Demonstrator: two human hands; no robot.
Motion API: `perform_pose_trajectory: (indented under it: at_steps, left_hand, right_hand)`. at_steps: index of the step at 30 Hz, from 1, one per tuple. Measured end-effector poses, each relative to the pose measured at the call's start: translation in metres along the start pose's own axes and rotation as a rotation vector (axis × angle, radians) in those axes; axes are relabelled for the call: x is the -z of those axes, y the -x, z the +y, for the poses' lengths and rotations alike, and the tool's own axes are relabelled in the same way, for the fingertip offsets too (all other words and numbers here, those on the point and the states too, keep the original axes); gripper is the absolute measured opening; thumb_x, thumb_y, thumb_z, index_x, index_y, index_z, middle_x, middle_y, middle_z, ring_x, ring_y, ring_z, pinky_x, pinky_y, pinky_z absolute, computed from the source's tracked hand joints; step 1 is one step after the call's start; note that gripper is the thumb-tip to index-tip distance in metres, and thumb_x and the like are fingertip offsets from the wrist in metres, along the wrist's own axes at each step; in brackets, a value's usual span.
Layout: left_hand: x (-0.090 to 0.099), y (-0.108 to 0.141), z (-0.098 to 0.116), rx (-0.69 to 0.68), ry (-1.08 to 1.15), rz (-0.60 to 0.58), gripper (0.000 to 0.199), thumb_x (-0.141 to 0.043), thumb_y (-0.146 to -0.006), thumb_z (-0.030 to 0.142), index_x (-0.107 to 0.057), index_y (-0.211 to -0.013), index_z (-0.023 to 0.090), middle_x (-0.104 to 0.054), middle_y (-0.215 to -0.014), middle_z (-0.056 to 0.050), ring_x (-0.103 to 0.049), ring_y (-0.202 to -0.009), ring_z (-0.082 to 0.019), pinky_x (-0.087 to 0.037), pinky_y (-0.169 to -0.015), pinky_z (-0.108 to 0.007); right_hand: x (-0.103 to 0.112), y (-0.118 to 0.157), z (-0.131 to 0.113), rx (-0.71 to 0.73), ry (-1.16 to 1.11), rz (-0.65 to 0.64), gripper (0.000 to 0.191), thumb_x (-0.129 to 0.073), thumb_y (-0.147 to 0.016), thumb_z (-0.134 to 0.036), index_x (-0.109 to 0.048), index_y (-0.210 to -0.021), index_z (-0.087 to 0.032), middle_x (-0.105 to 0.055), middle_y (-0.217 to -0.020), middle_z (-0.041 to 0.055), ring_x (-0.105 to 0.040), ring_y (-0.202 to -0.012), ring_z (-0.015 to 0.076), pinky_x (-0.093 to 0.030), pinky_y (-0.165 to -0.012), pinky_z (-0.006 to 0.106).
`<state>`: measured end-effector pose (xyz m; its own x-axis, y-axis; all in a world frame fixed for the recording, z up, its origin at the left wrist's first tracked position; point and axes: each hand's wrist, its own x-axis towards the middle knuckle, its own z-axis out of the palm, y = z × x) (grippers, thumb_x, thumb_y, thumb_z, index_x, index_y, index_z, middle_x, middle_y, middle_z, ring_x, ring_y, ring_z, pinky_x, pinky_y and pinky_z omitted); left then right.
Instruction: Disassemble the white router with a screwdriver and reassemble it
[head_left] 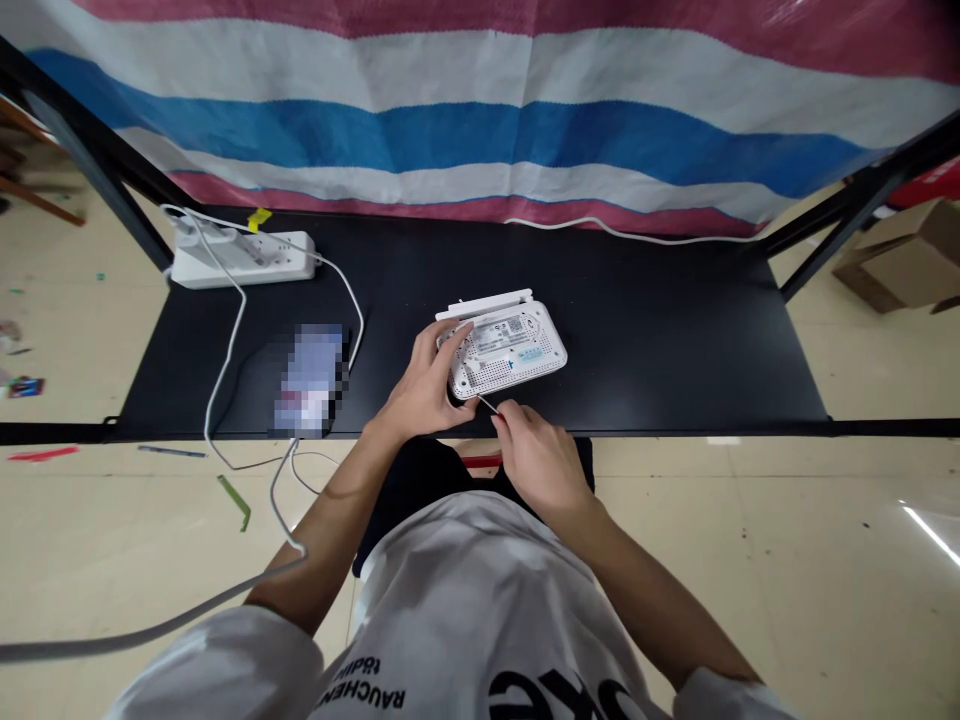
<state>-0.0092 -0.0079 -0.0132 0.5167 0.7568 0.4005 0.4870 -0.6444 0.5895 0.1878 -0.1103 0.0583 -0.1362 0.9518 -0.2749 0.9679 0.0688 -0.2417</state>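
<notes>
A white router lies on the black tabletop, its vented, labelled underside facing up and its antennas folded along the far edge. My left hand grips the router's left end, thumb and fingers closed around it. In my right hand is a thin metal tool that looks like a screwdriver, its handle hidden inside my closed fingers. The tool's tip meets the router's near edge, close to my left fingertips. Whether the tip sits in a seam cannot be made out.
A white power strip with plugs and cables stands at the back left. A blurred-out phone lies left of my hand. White cables hang over the front edge. A striped plastic sheet closes off the back; a cardboard box sits at right.
</notes>
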Motion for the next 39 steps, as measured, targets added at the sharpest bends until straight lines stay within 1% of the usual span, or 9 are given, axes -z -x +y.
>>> perform_pose_trajectory:
  at_steps: [5,8,18,23,26,30,33,35,39]
  left_hand:
    - [0.000,0.001,0.000,0.017,0.014,0.006,0.110,-0.084,-0.079,0.035,-0.024,-0.171,0.028,-0.033,-0.162,-0.019,-0.038,-0.154,-0.044,-0.040,-0.127,-0.066]
    - [0.000,0.001,-0.002,0.028,0.012,0.009,0.108,-0.084,-0.081,0.038,-0.024,-0.171,0.028,-0.034,-0.163,-0.019,-0.038,-0.155,-0.043,-0.041,-0.127,-0.065]
    - [-0.016,0.010,0.013,0.203,-0.237,0.167,0.096,-0.081,-0.085,0.072,-0.045,-0.161,0.026,-0.050,-0.156,-0.021,-0.047,-0.142,-0.046,-0.044,-0.116,-0.067]
    - [-0.014,0.022,0.043,0.277,-0.344,0.113,0.091,-0.081,-0.091,0.053,-0.039,-0.167,0.026,-0.049,-0.162,-0.021,-0.047,-0.140,-0.050,-0.049,-0.105,-0.068]
    - [-0.005,0.027,0.070,0.351,-0.457,-0.017,0.081,-0.075,-0.097,0.037,-0.038,-0.168,0.022,-0.049,-0.162,-0.021,-0.049,-0.137,-0.046,-0.051,-0.105,-0.063]
    - [0.006,0.027,0.096,0.330,-0.528,-0.167,0.061,-0.074,-0.098,0.029,-0.056,-0.156,0.021,-0.062,-0.144,-0.018,-0.058,-0.124,-0.040,-0.055,-0.098,-0.054]
    - [0.011,0.019,0.091,0.238,-0.480,-0.192,0.044,-0.072,-0.101,0.028,-0.066,-0.144,0.024,-0.070,-0.127,-0.014,-0.063,-0.115,-0.035,-0.056,-0.091,-0.050]
    - [0.013,0.011,0.077,0.177,-0.440,-0.154,0.050,-0.079,-0.097,0.033,-0.065,-0.145,0.025,-0.068,-0.136,-0.014,-0.062,-0.124,-0.037,-0.056,-0.098,-0.053]
    - [0.017,-0.002,0.041,0.059,-0.366,-0.096,0.109,-0.092,-0.077,0.063,-0.043,-0.165,0.023,-0.040,-0.168,-0.022,-0.036,-0.157,-0.050,-0.034,-0.126,-0.071]
  right_hand:
    - [-0.036,0.001,0.005,-0.054,-0.381,0.126,0.031,-0.037,-0.115,-0.034,-0.065,-0.117,-0.022,-0.078,-0.106,0.0081,-0.076,-0.093,0.0217,-0.046,-0.074,0.027]
    - [-0.045,0.000,0.007,-0.040,-0.560,0.174,0.032,-0.038,-0.114,-0.038,-0.065,-0.116,-0.022,-0.078,-0.098,0.0056,-0.074,-0.087,0.0196,-0.049,-0.078,0.026]
    - [-0.015,-0.011,0.042,-0.061,-0.649,0.236,0.031,-0.051,-0.107,-0.044,-0.072,-0.109,-0.021,-0.079,-0.092,0.0052,-0.073,-0.082,0.0197,-0.052,-0.079,0.028]
    - [-0.003,0.003,0.055,-0.056,-0.645,0.214,0.026,-0.058,-0.103,-0.036,-0.074,-0.117,-0.022,-0.082,-0.097,0.0046,-0.075,-0.083,0.0190,-0.054,-0.078,0.029]
    - [0.001,0.015,0.061,-0.050,-0.630,0.190,0.027,-0.060,-0.102,-0.035,-0.075,-0.122,-0.023,-0.083,-0.099,0.0039,-0.077,-0.084,0.0195,-0.056,-0.079,0.029]
    - [0.009,0.028,0.068,0.002,-0.596,0.157,0.026,-0.062,-0.104,-0.037,-0.078,-0.121,-0.027,-0.085,-0.113,0.0032,-0.081,-0.101,0.0214,-0.059,-0.090,0.032]
    - [0.018,0.034,0.071,0.030,-0.494,0.167,0.028,-0.060,-0.106,-0.037,-0.079,-0.124,-0.029,-0.084,-0.122,0.0026,-0.080,-0.107,0.0232,-0.060,-0.096,0.036]
    - [0.025,0.035,0.071,0.023,-0.387,0.164,0.030,-0.058,-0.107,-0.036,-0.079,-0.127,-0.030,-0.084,-0.121,0.0032,-0.081,-0.102,0.0238,-0.060,-0.091,0.037]
    - [0.036,0.030,0.067,0.018,-0.156,0.138,0.032,-0.054,-0.109,-0.032,-0.077,-0.131,-0.031,-0.083,-0.116,0.0048,-0.080,-0.091,0.0235,-0.055,-0.076,0.035]
